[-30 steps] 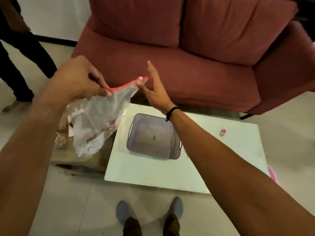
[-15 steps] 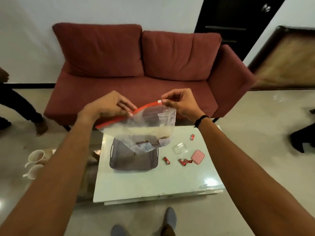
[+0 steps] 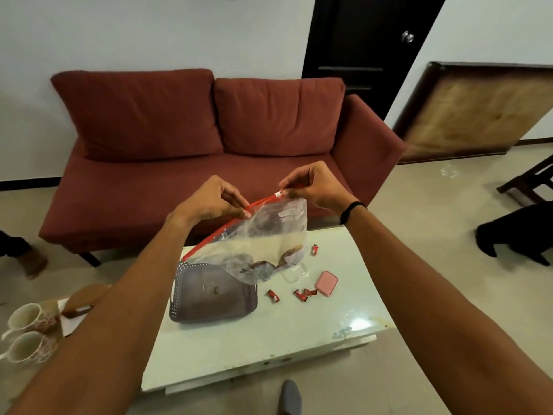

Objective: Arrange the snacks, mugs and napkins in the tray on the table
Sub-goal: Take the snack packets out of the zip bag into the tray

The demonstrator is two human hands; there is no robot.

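Crinkly clear bag [image 3: 263,235], red zip strip, pinched by left hand [image 3: 209,202] and right hand [image 3: 314,187] above perforated grey tray [image 3: 209,298]; bag hides tray's far edge.

A home living room: red sofa [image 3: 209,151], low white coffee table [image 3: 269,333], dark door [image 3: 359,49].

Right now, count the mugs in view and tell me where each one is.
2. Both stand off the table, low at the far left: one mug, and a second mug just nearer the camera. More may be hidden behind the left arm.
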